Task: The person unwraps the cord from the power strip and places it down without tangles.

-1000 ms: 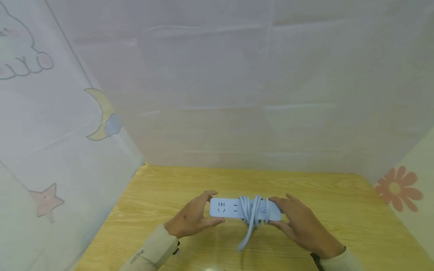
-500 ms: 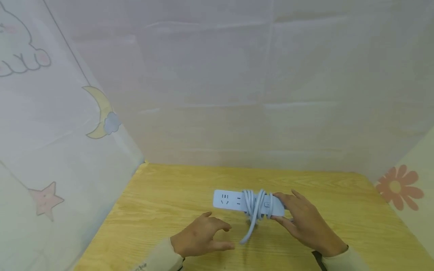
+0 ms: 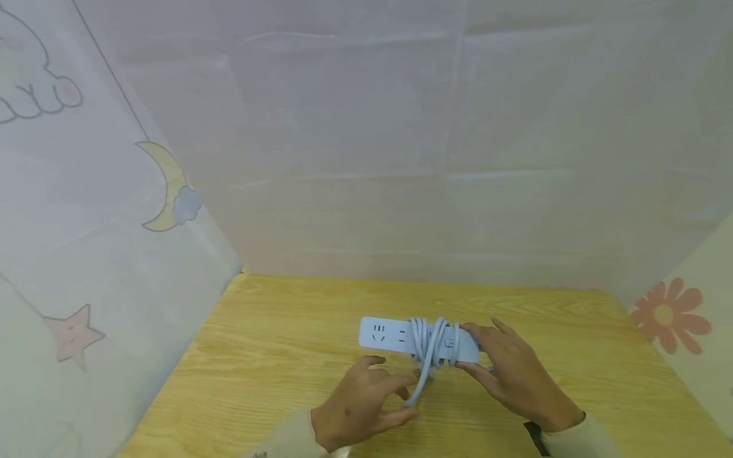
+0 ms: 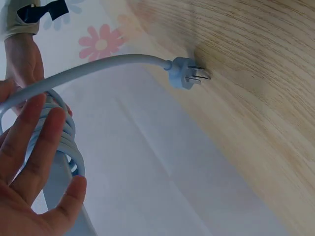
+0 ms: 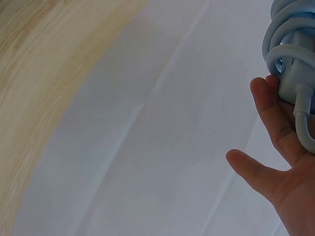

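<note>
A white power strip (image 3: 385, 334), its pale cord (image 3: 424, 343) wound round the middle, is held up over the wooden table. My right hand (image 3: 512, 366) grips the strip's right end between thumb and fingers. In the right wrist view that hand (image 5: 290, 182) shows below the strip's end (image 5: 290, 83), where the cord comes out. My left hand (image 3: 369, 401) is at the hanging part of the cord, thumb and forefinger on either side of it. In the left wrist view its fingers (image 4: 37, 152) are spread, touching or close to the cord (image 4: 113, 62), which ends in a three-pin plug (image 4: 182, 73).
The wooden table (image 3: 275, 343) lies beneath both hands. Its far edge meets a pale cloth backdrop (image 3: 372, 210). A printed cloth with a moon and a star (image 3: 74, 334) hangs at the left, and another with a red flower (image 3: 671, 316) at the right.
My left hand has let go of the strip's left end and moved down, then right to the hanging cord. The strip has tilted, its left end higher, still in my right hand.
</note>
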Demonstrator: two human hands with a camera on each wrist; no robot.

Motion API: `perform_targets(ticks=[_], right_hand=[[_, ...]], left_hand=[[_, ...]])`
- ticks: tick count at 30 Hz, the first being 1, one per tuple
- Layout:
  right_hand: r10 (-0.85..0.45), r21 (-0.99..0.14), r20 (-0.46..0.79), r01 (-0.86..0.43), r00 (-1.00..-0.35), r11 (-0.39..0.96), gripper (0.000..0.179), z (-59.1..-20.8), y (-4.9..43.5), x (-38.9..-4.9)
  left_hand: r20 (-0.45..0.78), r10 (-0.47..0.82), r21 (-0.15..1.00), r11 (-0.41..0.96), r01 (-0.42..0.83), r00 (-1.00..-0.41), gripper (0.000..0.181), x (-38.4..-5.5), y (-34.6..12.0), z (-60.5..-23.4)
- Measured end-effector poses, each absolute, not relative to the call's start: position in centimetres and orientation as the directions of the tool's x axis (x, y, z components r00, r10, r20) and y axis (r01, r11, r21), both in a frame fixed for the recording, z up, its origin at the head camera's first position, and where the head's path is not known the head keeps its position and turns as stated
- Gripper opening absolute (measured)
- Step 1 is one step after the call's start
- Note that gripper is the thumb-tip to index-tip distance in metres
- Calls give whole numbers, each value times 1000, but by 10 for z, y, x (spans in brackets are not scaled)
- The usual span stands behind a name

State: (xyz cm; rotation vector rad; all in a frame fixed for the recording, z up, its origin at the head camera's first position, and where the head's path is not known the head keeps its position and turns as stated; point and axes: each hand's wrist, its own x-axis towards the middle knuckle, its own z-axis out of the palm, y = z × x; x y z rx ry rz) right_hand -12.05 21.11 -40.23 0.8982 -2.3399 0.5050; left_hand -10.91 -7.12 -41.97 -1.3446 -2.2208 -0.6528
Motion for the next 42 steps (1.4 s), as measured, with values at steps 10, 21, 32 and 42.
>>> perform_targets(ticks=[10, 21, 32, 42], right_hand=[[-475, -146, 615, -683, -629, 716, 72, -404, 213, -121], [-468, -133, 623, -675, -627, 726, 67, -405, 215, -119], [-461, -133, 621, -665, -634, 735, 73, -408, 216, -118], [-457, -128, 627, -662, -631, 739, 74, -408, 214, -117]], left_hand=[[631, 654, 181, 400, 898, -418, 29, -109, -72, -418], [727, 620, 45, 387, 921, -296, 31, -117, -79, -415], [757, 575, 77, 395, 916, -311, 30, -122, -84, -412], [789, 517, 78, 451, 889, -332, 22, -130, -92, -404]])
